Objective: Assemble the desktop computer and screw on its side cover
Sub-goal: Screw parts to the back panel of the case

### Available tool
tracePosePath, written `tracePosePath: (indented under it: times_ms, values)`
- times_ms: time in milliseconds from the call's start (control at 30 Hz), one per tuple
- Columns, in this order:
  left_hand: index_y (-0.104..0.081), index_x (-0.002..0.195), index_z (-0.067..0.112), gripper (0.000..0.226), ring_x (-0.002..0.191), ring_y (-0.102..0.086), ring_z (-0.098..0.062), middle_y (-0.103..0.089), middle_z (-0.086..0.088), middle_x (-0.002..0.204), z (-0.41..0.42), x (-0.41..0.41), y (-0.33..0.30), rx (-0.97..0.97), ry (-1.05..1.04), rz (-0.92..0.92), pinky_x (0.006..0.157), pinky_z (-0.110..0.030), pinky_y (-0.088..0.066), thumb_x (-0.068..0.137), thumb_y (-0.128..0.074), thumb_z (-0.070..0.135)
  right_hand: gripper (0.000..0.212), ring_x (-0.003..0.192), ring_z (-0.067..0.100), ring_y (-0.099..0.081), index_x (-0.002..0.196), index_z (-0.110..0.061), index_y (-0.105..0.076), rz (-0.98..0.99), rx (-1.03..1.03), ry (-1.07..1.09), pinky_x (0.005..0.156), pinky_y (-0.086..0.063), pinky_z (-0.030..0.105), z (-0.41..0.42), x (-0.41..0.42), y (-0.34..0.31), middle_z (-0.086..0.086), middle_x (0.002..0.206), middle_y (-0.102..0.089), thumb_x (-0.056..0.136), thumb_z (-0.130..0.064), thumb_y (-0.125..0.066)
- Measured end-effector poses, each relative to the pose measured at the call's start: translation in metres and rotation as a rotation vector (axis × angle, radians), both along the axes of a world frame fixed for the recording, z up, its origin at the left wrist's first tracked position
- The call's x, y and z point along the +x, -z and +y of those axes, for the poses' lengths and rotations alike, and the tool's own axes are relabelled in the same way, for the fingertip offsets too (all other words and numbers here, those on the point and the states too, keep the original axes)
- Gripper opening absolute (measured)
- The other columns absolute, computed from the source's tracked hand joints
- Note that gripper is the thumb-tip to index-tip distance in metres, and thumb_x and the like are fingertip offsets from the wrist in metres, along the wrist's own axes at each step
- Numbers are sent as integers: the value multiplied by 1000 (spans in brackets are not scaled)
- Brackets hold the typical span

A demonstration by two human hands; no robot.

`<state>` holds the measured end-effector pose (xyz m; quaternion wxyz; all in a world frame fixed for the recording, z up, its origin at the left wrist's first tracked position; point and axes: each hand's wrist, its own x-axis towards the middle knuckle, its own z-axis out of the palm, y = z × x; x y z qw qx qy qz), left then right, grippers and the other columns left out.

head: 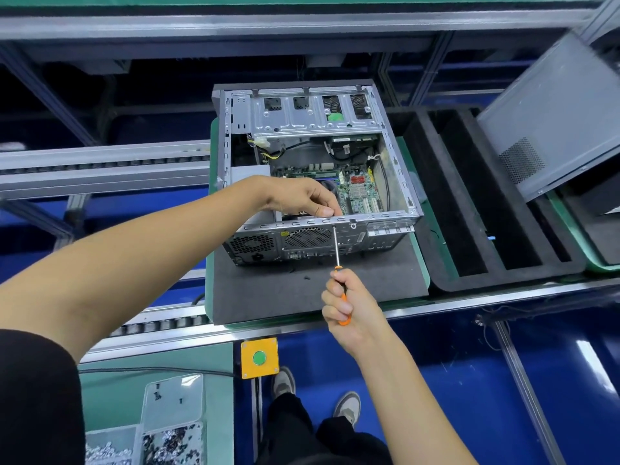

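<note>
Two hands at open grey metal computer case (pixel 312 169): left hand (pixel 302 198) pinches near rim; right hand (pixel 347 303), 6 o'clock of it, grips orange-handled screwdriver (pixel 337 250), tip at rim.

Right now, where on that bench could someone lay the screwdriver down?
Free: the grey foam mat in front of the computer case, beside the right hand, apart from small dark specks. Also the slots of the black foam tray. Crowded: inside the case, where the left hand works.

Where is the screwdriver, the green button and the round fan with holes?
screwdriver (pixel 336 243), head view, on its metal shaft
green button (pixel 259 357), head view, middle of the button in the yellow box
round fan (pixel 307 237), head view, on its grille at the computer's back
</note>
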<state>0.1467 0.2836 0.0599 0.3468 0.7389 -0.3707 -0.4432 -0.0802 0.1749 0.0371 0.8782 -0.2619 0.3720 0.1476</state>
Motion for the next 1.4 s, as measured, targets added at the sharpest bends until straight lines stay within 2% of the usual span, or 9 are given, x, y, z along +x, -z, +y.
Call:
tracePosePath:
  times_ms: [333, 533, 700, 800, 933, 1033, 1133, 1267, 1400]
  values:
    - [-48, 101, 8, 19, 77, -36, -11, -39, 5, 91, 7, -6, -3, 104, 31, -175, 76, -30, -35, 108, -48, 26, 22, 40, 16, -29, 78, -13, -41, -68, -531, -118, 40, -24, 24, 1, -16, 7, 3, 58, -47, 84, 1, -57]
    - [-57, 115, 23, 23, 98, -50, -4, -51, 3, 108, 10, -20, -24, 147, -70, -291, 90, -33, -42, 104, -51, 42, 18, 40, 17, -30, 80, -12, -44, -117, -635, -218, 41, -25, 24, -19, -27, 19, 3, 55, -49, 85, 2, -55]
    - [-52, 97, 31, 27, 96, -44, -20, -52, 3, 102, 22, -75, 3, -121, -548, -1035, 87, -40, -38, 94, -58, 57, 18, 40, 16, -31, 80, -12, -45, -129, -693, -340, 41, -25, 24, -47, -33, 40, 2, 54, -50, 87, 2, -54]
    - [-66, 95, 10, 29, 86, -51, -29, -58, -11, 97, 32, -134, 49, -153, -513, -1277, 77, -37, -35, 88, -75, 37, 17, 39, 16, -31, 81, -11, -46, -130, -718, -394, 40, -25, 24, -64, -33, 54, 2, 54, -51, 88, 2, -54]
    - [-70, 107, 7, 15, 96, -61, -20, -59, -9, 111, 26, -178, 113, 130, -566, -887, 83, -38, -52, 94, -69, 14, 12, 40, 15, -34, 83, -9, -49, -148, -760, -493, 39, -28, 24, -72, -31, 69, 0, 53, -53, 92, -2, -54]
    - [-69, 110, 26, 19, 91, -55, 13, -52, 11, 119, 21, -181, 133, 233, -760, -695, 72, -9, -45, 98, -55, 33, 13, 41, 15, -34, 83, -9, -49, -142, -764, -552, 39, -28, 25, -73, -29, 78, 0, 54, -54, 94, -6, -55]
    - [-69, 98, 24, 24, 95, -65, -3, -63, 17, 103, 13, -177, 129, 265, -847, -643, 81, -11, -48, 87, -57, 40, 14, 41, 15, -35, 82, -10, -49, -145, -762, -587, 40, -28, 25, -74, -26, 84, 1, 55, -54, 93, -6, -56]
    - [-59, 87, 26, 26, 92, -67, -7, -66, 14, 94, 9, -171, 127, 348, -810, -578, 95, -43, -50, 83, -46, 48, 13, 42, 15, -34, 83, -10, -49, -156, -751, -613, 40, -28, 25, -75, -22, 87, 2, 56, -54, 93, -6, -55]
    - [-65, 103, 16, 12, 98, -60, -17, -61, 0, 106, 6, -172, 131, 217, -947, -559, 86, -32, -50, 102, -55, 23, 14, 42, 16, -34, 82, -9, -48, -187, -755, -631, 40, -29, 26, -76, -22, 86, 3, 56, -54, 93, -6, -55]
